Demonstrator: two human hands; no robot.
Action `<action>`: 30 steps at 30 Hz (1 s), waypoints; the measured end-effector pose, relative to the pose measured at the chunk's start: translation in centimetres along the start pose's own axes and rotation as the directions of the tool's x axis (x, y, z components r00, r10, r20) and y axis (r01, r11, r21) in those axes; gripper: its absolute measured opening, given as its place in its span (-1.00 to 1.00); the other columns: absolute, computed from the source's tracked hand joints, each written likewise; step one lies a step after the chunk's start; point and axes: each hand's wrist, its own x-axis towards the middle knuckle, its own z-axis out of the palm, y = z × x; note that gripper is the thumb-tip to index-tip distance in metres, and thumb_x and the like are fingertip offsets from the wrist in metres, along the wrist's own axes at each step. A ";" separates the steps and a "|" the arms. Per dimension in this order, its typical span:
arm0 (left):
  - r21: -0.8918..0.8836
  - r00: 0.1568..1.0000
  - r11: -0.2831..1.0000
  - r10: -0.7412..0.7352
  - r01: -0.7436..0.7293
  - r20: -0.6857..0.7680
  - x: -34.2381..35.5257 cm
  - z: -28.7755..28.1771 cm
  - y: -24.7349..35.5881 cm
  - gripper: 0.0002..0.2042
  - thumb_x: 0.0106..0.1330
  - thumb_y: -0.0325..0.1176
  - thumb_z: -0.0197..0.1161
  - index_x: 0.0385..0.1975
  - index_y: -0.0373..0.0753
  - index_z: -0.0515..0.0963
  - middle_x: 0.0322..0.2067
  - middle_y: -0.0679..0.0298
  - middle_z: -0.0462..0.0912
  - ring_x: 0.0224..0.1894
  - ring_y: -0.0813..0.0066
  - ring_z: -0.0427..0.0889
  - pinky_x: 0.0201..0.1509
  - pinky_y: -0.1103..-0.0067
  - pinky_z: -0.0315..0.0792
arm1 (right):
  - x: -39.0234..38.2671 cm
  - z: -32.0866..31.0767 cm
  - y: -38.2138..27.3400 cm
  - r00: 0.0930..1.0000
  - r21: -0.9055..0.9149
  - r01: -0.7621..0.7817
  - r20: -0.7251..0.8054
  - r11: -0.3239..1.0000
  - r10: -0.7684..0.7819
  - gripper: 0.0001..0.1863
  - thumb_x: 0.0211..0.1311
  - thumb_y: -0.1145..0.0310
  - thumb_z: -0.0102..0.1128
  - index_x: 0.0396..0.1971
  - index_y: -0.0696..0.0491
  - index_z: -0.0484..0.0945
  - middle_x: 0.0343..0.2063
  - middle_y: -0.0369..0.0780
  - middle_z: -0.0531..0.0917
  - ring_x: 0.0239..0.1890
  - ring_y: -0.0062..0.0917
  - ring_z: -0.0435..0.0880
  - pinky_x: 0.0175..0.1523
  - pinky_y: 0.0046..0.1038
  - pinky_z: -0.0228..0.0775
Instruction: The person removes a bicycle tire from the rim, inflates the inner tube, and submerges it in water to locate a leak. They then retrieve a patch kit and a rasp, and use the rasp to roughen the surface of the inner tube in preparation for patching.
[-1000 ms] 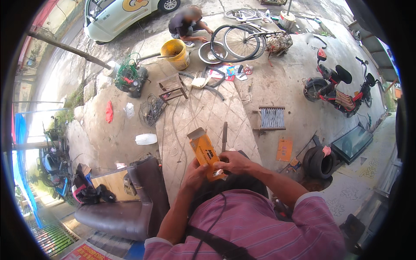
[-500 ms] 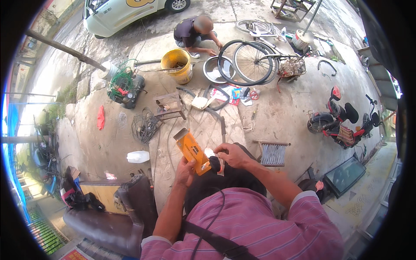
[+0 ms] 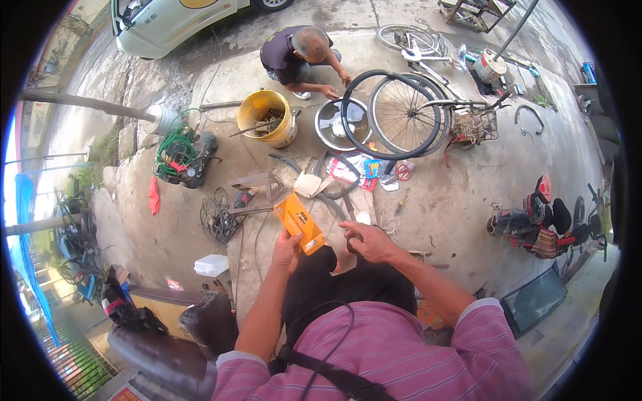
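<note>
My left hand (image 3: pixel 287 251) grips the lower end of an orange cardboard box (image 3: pixel 299 224), held tilted above my lap with its broad face up. Right of the box is my right hand (image 3: pixel 372 243), its index finger stretched toward the box and the other fingers partly curled. A gap separates that hand from the box, and I see nothing held in it. Just beyond the right hand, a small white thing (image 3: pixel 363 218) shows; its kind is unclear. My dark trousers (image 3: pixel 348 281) lie under both hands.
Ahead, a crouching person (image 3: pixel 297 60) reaches toward a metal basin (image 3: pixel 322 137) beside a bicycle (image 3: pixel 408 113) with a loose tyre. A yellow bucket (image 3: pixel 286 134), an air compressor (image 3: pixel 194 157) and a cable coil (image 3: pixel 221 217) lie left. A sofa (image 3: pixel 164 354) stands near left, a red scooter (image 3: pixel 545 227) right.
The box has turned so its broad face shows more; its dark open end no longer shows. My right hand has drawn slightly right, away from the box, and its index finger is now straightened.
</note>
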 end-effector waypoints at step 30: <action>0.102 0.835 0.990 -0.030 0.103 -0.549 79.8 -17.9 -25.2 -0.72 0.41 -0.47 0.42 0.06 -0.34 0.62 -0.04 0.11 0.82 -0.07 0.29 0.83 -0.08 0.36 0.69 | 55.9 -8.0 31.2 0.956 0.355 -0.228 0.258 0.906 0.140 -0.38 0.49 0.49 0.03 0.52 0.26 0.32 -0.05 -0.19 0.74 -0.15 -0.58 0.72 0.07 -0.49 0.56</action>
